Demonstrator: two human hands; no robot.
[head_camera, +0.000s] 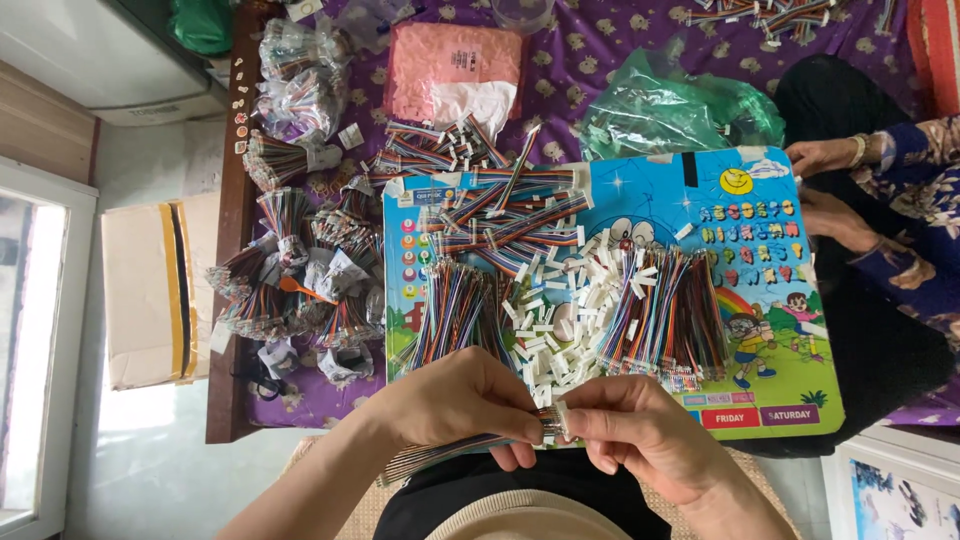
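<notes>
Hands (555, 420) on ribbon cable (450, 452), connectors (555, 330) on board (790, 390).

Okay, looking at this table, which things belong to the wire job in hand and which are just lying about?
In the job:
left hand holding a wire ribbon
right hand pinching a white plug
loose white plugs
wire piles
picture board

Lying about:
green bag
pink packet
cardboard box
</notes>
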